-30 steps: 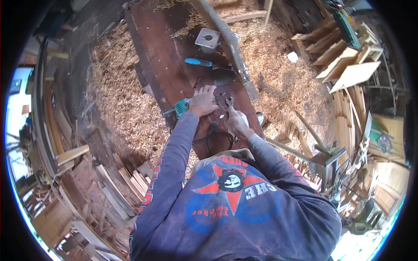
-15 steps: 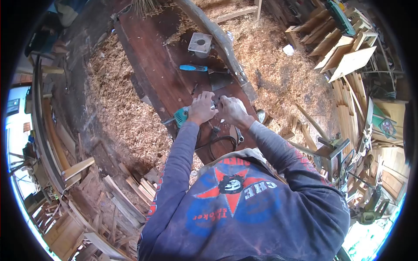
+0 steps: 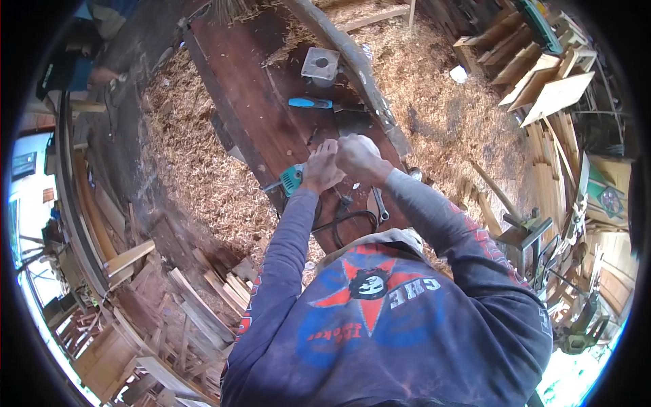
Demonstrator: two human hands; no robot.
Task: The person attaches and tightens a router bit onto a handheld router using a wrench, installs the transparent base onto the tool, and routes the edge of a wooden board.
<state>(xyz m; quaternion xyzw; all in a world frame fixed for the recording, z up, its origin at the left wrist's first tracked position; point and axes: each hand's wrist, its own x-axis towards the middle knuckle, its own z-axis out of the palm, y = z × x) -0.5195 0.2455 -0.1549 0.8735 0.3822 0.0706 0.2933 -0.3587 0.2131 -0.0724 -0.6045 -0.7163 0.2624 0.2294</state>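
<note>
My left hand is closed around a teal power tool that lies across the brown wooden bench. My right hand is closed and meets the left at the tool's right end; what its fingers grip is hidden. Beyond the hands lies a blue-handled tool, its dark blade pointing right. Farther up stands a grey metal base with a square plate and round hole. Near my body, a wrench and a black cord rest on the bench.
The wooden bench has a rough timber rail along its right side. Wood shavings cover the floor. Boards are stacked right, with offcuts lower left. Part of another person shows upper left.
My right hand has turned and risen slightly, now covering the metal part seen between the hands. The whole view has shifted a little. Another person's limb has appeared at upper left.
</note>
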